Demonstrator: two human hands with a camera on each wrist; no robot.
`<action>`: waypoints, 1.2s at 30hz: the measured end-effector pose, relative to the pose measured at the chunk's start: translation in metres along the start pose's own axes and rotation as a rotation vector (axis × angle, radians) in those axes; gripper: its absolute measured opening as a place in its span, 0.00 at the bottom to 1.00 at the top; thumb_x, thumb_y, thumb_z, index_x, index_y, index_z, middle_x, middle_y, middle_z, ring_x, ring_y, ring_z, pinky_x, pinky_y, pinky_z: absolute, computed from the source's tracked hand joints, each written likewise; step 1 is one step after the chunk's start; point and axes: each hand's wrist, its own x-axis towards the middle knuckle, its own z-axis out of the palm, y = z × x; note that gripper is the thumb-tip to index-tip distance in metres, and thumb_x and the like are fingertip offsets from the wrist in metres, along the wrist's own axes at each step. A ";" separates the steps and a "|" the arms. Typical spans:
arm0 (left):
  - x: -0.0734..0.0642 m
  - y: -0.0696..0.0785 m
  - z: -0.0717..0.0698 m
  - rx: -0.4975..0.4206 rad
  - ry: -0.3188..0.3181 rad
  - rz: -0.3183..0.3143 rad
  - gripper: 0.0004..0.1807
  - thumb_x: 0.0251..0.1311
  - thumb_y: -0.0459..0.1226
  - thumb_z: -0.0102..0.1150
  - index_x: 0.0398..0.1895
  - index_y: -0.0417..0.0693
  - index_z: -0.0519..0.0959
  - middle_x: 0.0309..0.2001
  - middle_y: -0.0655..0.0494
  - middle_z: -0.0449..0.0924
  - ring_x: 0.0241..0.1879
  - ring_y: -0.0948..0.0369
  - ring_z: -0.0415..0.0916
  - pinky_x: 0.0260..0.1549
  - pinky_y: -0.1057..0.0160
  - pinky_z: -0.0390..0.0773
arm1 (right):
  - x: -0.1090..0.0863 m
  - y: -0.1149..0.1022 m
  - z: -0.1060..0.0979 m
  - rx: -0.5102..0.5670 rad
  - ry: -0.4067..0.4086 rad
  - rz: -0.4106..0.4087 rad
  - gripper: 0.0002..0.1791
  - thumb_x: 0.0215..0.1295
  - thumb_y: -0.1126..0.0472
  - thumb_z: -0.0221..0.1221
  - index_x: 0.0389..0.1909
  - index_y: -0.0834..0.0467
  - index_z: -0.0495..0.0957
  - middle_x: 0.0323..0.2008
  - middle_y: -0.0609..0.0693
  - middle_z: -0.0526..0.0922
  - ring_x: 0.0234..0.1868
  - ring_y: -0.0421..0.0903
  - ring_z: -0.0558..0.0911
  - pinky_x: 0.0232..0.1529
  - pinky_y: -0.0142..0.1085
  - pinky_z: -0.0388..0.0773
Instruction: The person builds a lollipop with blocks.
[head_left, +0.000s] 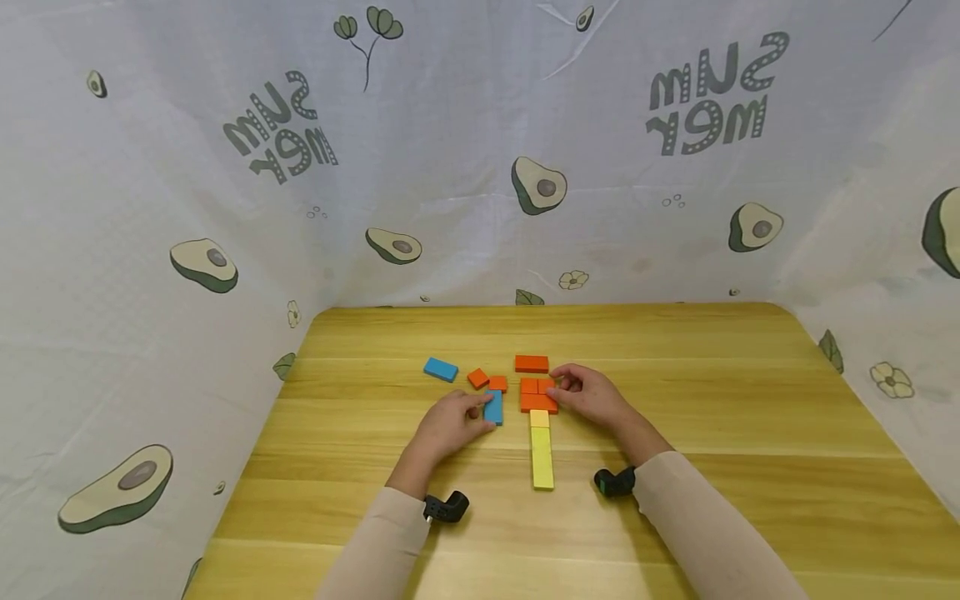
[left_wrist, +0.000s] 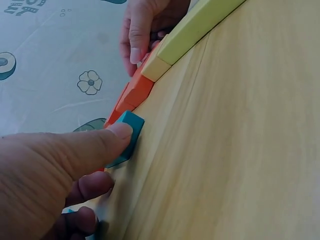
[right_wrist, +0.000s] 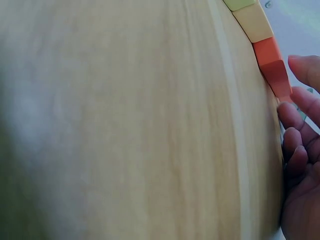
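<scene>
In the head view my left hand pinches a blue rectangular block lying on the table, thumb at its near end and index finger at its far end. The left wrist view shows the thumb against that blue block. My right hand is at the right edge of a group of orange blocks, its fingertips touching or nearly touching them, loosely bent. Below the orange group a small light-orange block and a long yellow-green block stand in line, end to end.
Another orange rectangular block lies just beyond the group. Two small orange squares, one tilted and one by the pinched block, and a second blue block lie left. A printed cloth surrounds the wooden table.
</scene>
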 end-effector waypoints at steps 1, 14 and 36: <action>0.002 0.000 0.001 0.019 0.007 0.006 0.29 0.66 0.50 0.66 0.70 0.59 0.76 0.34 0.63 0.72 0.33 0.64 0.66 0.34 0.65 0.68 | 0.000 0.000 0.000 0.000 0.002 0.000 0.20 0.67 0.54 0.67 0.56 0.58 0.80 0.39 0.53 0.78 0.35 0.47 0.72 0.36 0.34 0.70; 0.026 0.009 0.008 0.095 0.029 -0.009 0.30 0.71 0.52 0.59 0.74 0.59 0.71 0.20 0.60 0.68 0.21 0.64 0.62 0.24 0.66 0.64 | 0.000 0.001 0.001 0.006 0.008 0.006 0.18 0.69 0.55 0.66 0.55 0.59 0.80 0.40 0.53 0.78 0.37 0.47 0.72 0.37 0.34 0.70; 0.049 0.018 0.014 0.142 0.039 -0.057 0.28 0.75 0.55 0.51 0.76 0.67 0.68 0.30 0.50 0.83 0.26 0.58 0.73 0.24 0.62 0.69 | -0.001 0.002 0.002 -0.017 0.022 -0.036 0.17 0.69 0.57 0.66 0.53 0.60 0.81 0.39 0.54 0.79 0.35 0.45 0.73 0.37 0.32 0.71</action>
